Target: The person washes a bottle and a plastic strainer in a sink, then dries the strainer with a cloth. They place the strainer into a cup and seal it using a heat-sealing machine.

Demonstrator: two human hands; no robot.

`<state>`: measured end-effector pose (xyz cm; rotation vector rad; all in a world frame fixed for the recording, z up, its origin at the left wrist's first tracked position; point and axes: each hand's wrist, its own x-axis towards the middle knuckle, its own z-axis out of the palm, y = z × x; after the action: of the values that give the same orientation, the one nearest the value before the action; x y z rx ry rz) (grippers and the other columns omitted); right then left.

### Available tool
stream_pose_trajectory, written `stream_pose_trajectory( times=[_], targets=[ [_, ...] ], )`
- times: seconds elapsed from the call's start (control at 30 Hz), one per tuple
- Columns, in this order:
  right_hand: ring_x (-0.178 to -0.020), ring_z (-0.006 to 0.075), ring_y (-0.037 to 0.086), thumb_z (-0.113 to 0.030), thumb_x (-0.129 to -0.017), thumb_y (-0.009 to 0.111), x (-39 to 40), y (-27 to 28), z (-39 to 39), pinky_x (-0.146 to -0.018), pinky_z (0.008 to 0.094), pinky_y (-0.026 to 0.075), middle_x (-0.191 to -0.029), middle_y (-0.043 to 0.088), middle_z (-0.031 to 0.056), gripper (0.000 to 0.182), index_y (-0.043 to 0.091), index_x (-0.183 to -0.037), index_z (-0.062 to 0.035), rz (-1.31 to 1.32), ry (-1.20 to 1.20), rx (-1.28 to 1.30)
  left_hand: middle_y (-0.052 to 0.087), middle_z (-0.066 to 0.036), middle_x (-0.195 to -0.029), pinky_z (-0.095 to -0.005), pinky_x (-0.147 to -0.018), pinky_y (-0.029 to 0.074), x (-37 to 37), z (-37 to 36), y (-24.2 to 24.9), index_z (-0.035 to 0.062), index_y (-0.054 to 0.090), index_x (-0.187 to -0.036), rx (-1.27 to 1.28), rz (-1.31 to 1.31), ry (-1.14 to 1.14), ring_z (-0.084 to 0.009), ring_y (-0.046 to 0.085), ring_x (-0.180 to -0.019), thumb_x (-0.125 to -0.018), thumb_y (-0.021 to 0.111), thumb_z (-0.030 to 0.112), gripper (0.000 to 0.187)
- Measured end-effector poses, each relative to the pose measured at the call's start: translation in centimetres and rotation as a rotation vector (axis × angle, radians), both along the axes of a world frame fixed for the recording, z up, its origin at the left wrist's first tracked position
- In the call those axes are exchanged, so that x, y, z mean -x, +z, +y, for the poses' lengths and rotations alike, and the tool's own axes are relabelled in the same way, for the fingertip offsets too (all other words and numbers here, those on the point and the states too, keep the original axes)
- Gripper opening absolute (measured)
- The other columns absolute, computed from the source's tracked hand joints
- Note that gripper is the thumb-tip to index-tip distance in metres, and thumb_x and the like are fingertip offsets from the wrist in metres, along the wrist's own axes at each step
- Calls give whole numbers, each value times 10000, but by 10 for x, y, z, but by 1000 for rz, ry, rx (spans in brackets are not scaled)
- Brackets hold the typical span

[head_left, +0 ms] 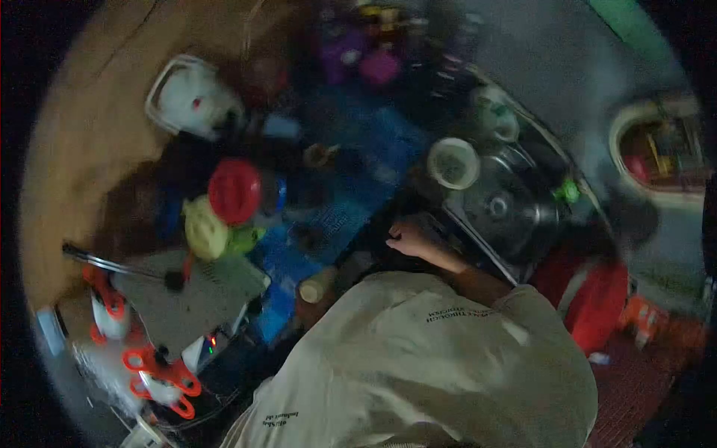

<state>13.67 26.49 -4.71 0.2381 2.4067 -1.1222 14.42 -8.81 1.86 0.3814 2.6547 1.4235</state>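
My right hand (413,240) reaches in from the right, below the left edge of the metal sink (497,205). Its fingers look curled closed, but blur and darkness hide whether anything is in them. The forearm passes over the sink's lower-left rim. Nearest above the hand is a round pale bowl (453,163) at the sink's upper left. My left hand does not show; my pale shirt (433,358) fills the lower middle.
Left of the hand lies a blue surface (332,224) with dark clutter. Farther left are a red round container (234,190), a yellowish one (205,228), a white basket (196,97) and orange-handled bottles (160,382). Red cloth (597,299) hangs at right.
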Motion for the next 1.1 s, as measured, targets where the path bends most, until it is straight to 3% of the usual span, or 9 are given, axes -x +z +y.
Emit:
stream_pose_trajectory(
  times=[0.13, 0.27, 0.3, 0.33, 0.43, 0.5, 0.63, 0.77, 1.1],
  targets=[
    [-1095, 312, 627, -321, -775, 814, -62, 52, 26, -926, 424, 504, -1174, 647, 176, 551, 614, -1200, -32, 30, -280, 140, 675, -173, -1016, -388, -698, 564, 27, 57, 35, -24, 545, -1187, -39, 261, -401, -299, 685, -803, -798, 804, 339, 592],
    [-1308, 322, 465, -382, -749, 844, -102, 129, 22, -1073, 447, 404, -1386, 504, 179, 814, 466, -1385, -43, 275, -127, 183, 676, -190, -1014, -377, -654, 576, 21, 137, 58, -40, 528, -1201, -55, 975, -470, -310, 695, -760, -821, 793, 334, 596],
    [-1359, 321, 408, -375, -734, 861, -109, 145, 14, -1110, 458, 367, -1439, 455, 174, 873, 428, -1420, -52, 348, -80, 145, 679, -197, -1071, -380, -727, 590, 30, 147, 91, -38, 512, -1238, -55, 163, -840, -324, 710, -868, -804, 812, 319, 637],
    [-1307, 313, 472, -309, -690, 899, -117, 94, 6, -1085, 461, 406, -1382, 518, 157, 855, 469, -1393, -82, 625, -150, 419, 691, -177, -1074, -390, -791, 586, 26, 160, 64, -8, 560, -1202, -280, 201, -871, -297, 712, -946, -771, 837, 294, 595],
    [-1288, 321, 508, -414, -673, 890, -164, 65, 2, -1072, 470, 423, -1376, 542, 160, 897, 479, -1399, -85, 448, -358, 299, 688, -158, -1127, -398, -890, 557, -14, 203, 114, 27, 571, -1244, -69, -82, -939, -266, 688, -1039, -704, 897, 271, 677],
    [-1099, 254, 637, -291, -667, 913, -203, 131, 10, -962, 404, 509, -1212, 660, 119, 756, 563, -1291, -46, 522, -525, 346, 628, -142, -1265, -414, -1023, 480, -29, 221, 138, 21, 541, -1315, -128, -101, -1094, -217, 590, -1195, -745, 873, 219, 689],
    [-1004, 233, 681, -306, -696, 894, -269, 92, 2, -866, 370, 560, -1086, 705, 105, 667, 594, -1232, -46, 175, -837, 2, 633, -203, -1233, -429, -948, 511, 12, 214, 96, 3, 520, -1325, 248, 52, -480, -319, 627, -1141, -783, 824, 242, 666],
    [-981, 251, 692, -294, -711, 870, -319, 66, -5, -855, 380, 564, -1044, 708, 116, 576, 607, -1156, -42, 346, -991, 60, 615, -226, -1228, -462, -991, 473, 123, 187, 89, 6, 511, -1338, 338, 231, -118, -363, 597, -1167, -816, 776, 230, 627],
    [-1071, 273, 642, -303, -732, 860, -267, 49, -15, -916, 405, 519, -1136, 658, 116, 657, 532, -1241, -47, 128, -999, 103, 683, -231, -1037, -487, -916, 500, 256, 200, 29, -6, 521, -1352, 605, 165, -386, -398, 662, -961, -834, 767, 285, 642]
  ],
)
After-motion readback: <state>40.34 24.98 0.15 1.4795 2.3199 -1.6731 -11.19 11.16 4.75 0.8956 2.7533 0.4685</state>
